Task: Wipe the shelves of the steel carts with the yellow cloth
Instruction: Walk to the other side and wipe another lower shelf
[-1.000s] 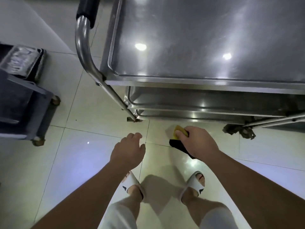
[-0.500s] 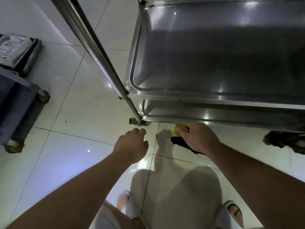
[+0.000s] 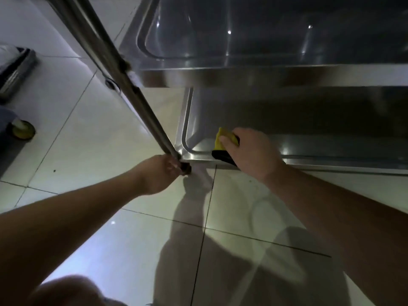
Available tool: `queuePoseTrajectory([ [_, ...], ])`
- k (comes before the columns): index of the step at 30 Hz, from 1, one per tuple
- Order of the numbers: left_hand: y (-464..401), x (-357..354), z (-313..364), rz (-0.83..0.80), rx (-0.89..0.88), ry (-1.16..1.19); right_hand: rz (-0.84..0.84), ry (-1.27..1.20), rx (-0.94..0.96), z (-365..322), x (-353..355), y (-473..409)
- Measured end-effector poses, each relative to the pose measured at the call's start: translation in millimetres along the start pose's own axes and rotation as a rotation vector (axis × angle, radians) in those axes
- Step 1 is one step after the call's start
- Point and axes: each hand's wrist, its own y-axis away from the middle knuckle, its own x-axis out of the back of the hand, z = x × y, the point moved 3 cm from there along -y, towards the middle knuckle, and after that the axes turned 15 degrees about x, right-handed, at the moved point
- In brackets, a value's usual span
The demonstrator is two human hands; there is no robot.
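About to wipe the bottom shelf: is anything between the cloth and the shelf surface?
Nothing visible. The right hand holds the yellow cloth at the bottom shelf's front left corner; the shelf looks bare, though dim.

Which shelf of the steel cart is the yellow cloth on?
The lowest shelf: the right hand presses the yellow cloth onto its near left corner. The shelf above is bare.
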Motion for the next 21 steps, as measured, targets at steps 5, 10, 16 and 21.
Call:
queuePoseTrajectory([
  [5, -22.1, 3.5, -26.2, 0.118, 0.160, 0.102, 0.139, -0.045, -0.031, -6.1, -37.0, -12.8],
  [10, -37.7, 1.7, -15.7, 0.246, 0.046, 0.618, 0.236, 0.165, -0.006, -12.8, -48.3, -43.6],
  [16, -50.0, -7.3, 5.8, 0.341, -0.037, 1.155, -0.106, 0.202, 0.271, -37.9, -114.3, -60.4],
  [21, -51.9, -9.4, 7.5, 0.375, 0.009, 1.135, -0.239, 0.155, 0.187, -8.7, -111.9, -94.3],
])
